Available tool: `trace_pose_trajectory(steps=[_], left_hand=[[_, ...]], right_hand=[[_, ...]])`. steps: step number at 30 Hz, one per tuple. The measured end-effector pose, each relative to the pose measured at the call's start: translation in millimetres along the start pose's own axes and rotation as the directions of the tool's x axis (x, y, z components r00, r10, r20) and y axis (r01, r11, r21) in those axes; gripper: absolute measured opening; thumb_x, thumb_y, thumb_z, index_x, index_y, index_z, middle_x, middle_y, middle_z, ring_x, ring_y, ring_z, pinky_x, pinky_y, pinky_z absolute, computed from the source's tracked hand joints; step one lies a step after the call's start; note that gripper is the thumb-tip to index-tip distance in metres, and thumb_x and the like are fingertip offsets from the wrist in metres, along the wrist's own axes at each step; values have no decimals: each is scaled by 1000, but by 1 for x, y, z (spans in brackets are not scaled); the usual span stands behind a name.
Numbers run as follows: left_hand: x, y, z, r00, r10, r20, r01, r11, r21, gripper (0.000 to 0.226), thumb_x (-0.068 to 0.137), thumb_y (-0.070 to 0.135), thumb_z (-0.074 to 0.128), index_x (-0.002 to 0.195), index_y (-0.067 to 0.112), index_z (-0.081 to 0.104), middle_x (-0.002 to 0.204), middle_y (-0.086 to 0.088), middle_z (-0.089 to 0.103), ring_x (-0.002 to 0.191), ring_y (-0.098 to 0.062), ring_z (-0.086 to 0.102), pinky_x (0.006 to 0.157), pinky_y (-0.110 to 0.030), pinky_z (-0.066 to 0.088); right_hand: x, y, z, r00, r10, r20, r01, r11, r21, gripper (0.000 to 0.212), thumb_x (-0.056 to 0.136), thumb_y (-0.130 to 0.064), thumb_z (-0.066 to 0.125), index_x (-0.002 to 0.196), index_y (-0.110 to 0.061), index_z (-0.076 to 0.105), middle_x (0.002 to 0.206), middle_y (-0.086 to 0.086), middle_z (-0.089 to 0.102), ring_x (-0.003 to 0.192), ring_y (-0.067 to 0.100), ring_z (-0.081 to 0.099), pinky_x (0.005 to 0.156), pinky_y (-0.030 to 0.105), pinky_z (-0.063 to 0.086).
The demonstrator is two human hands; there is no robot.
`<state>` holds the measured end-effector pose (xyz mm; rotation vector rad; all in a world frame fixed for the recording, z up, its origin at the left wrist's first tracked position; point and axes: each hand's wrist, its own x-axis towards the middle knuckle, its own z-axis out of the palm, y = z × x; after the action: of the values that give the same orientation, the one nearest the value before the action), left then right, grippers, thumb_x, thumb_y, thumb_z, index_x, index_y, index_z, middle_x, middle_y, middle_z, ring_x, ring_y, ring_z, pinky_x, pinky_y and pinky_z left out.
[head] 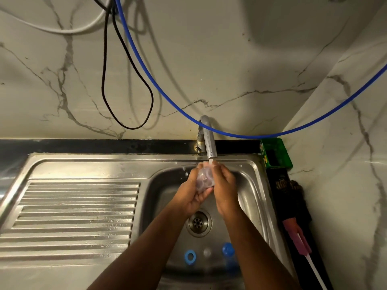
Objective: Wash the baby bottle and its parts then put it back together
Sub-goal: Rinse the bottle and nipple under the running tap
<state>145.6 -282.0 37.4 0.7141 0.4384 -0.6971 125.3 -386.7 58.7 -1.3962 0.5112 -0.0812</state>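
Both hands' grip, left hand (193,194) and right hand (225,185), curls round a clear, wet bottle (204,178) under the tap (209,141).

One head-worn view, looking steeply down and forward from close above the left hand (193,195) and right hand (225,188). Beyond them rises the marble wall (209,59).

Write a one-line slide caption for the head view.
Both hands rinse a clear bottle part under the running tap.

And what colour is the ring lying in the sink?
Blue. The ring lies at the basin's near edge, clearest in the head view.
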Motion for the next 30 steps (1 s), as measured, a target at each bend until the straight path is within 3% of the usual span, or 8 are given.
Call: trace_pose_trajectory(steps=[4, 9, 12, 15, 19, 23, 27, 30], left_hand=[[1, 1, -4, 1000, -17, 11, 17, 1000, 7, 65, 94, 49, 69, 137, 0, 63, 124, -25, 70, 85, -23, 77, 69, -26, 66], [-4, 2, -4, 997, -28, 78, 35, 996, -83, 68, 95, 46, 68, 142, -3, 59, 118, -26, 70, 81, -23, 78, 64, -26, 65], [-11, 2, -2, 1000, -26, 16, 26, 1000, 3, 55, 95, 45, 64, 128, 1, 66, 110, -24, 74, 79, -23, 76, 65, -26, 66], [-12, 1, 3, 991, 128, -49, -117, 978, 175, 57, 89, 42, 73, 131, 6, 62, 115, -21, 75, 92, -28, 77, 75, -34, 66], [-7, 4, 4, 919, 392, -48, -338, 843, 419, 52, 90, 24, 80, 135, 14, 56, 121, -16, 72, 103, -30, 76, 80, -37, 64], [-5, -5, 1, 933, 352, 75, -352, 845, 402, 38, 100, 33, 67, 129, 9, 63, 115, -17, 73, 104, -34, 72, 85, -41, 61], [-6, -8, -15, 940, 264, 215, -338, 797, 501, 38, 101, 25, 67, 138, 21, 58, 124, -16, 69, 109, -31, 71, 95, -51, 58], [-7, -12, -20, 957, 221, 187, -289, 684, 670, 65, 87, 20, 83, 142, 22, 49, 123, -9, 70, 107, -22, 73, 91, -43, 62]], right_hand=[[-1, -1, -2, 1000, 3, 31, -4, 1000, 25, 20, 98, -39, 65, 114, -29, 73, 110, -2, 77, 100, 14, 74, 80, 30, 62], [-7, 8, 3, 999, -20, 45, 22, 999, -42, 26, 99, -41, 63, 123, -33, 69, 117, -9, 72, 105, 10, 71, 78, 23, 59], [-5, 4, -5, 999, -27, 29, 29, 998, -53, 27, 106, -37, 52, 120, -25, 71, 113, -2, 74, 94, 10, 74, 70, 22, 58], [-6, 3, -9, 999, -48, 18, 50, 987, -152, 28, 106, -45, 46, 116, -33, 69, 107, -6, 75, 95, 11, 73, 73, 24, 59], [-13, 18, -20, 993, -81, 84, 100, 960, -263, 32, 99, -52, 53, 126, -41, 65, 111, -17, 73, 102, 1, 71, 80, 20, 58], [-17, 35, -27, 995, -31, 92, 49, 977, -205, 21, 102, -22, 62, 121, -30, 65, 111, -9, 75, 97, 7, 74, 79, 27, 62], [-14, 33, -44, 995, -98, -10, 91, 950, -297, 17, 100, -36, 62, 117, -36, 68, 112, -13, 73, 104, 6, 70, 81, 18, 57], [-9, 28, -43, 998, 2, 67, 14, 972, -234, 49, 92, -49, 67, 138, -34, 60, 122, -11, 70, 110, 8, 69, 90, 30, 61]])
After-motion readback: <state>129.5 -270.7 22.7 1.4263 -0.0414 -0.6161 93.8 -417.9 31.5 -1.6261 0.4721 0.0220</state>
